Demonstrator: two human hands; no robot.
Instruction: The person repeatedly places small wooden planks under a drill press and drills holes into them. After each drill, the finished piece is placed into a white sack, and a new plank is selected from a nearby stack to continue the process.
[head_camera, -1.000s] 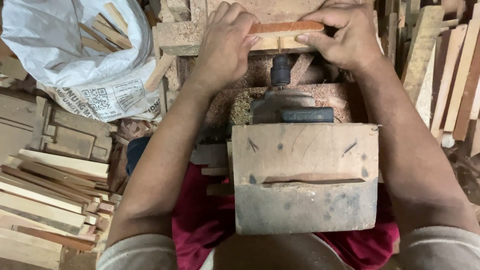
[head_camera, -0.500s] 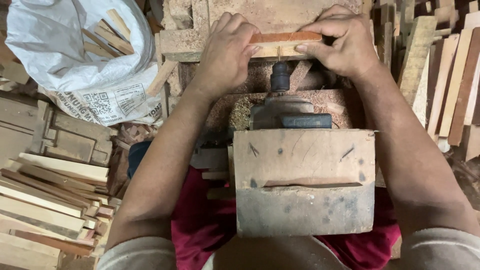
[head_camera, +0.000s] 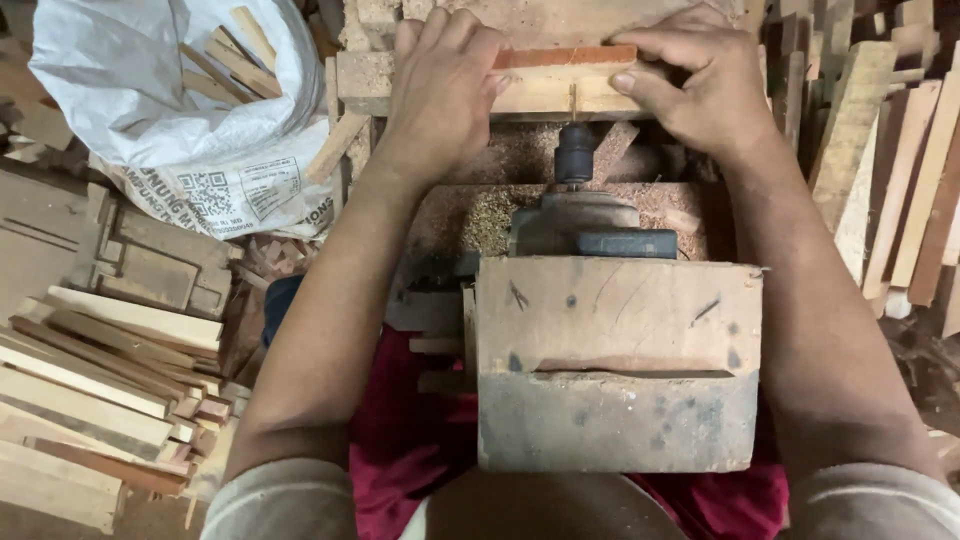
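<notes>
A short reddish wood strip (head_camera: 565, 58) lies flat on a sawdust-covered wooden ledge (head_camera: 362, 78) at the top of the view. My left hand (head_camera: 440, 80) grips its left end and my right hand (head_camera: 700, 85) grips its right end. Below the strip's middle, a thin bit (head_camera: 573, 100) sticks up from a dark drill chuck (head_camera: 575, 155) and meets the strip's near edge. The drill motor (head_camera: 590, 225) sits under a worn wooden box (head_camera: 618, 360) in front of me.
A white sack (head_camera: 180, 110) with wood sticks stands at the upper left. Pale wood strips (head_camera: 90, 390) are stacked at the lower left. More strips (head_camera: 900, 170) lean at the right. Sawdust (head_camera: 480, 215) covers the bench around the drill.
The strip and both hands have shifted slightly farther up along the ledge, with the view drifting a little. The grip on both ends is the same.
</notes>
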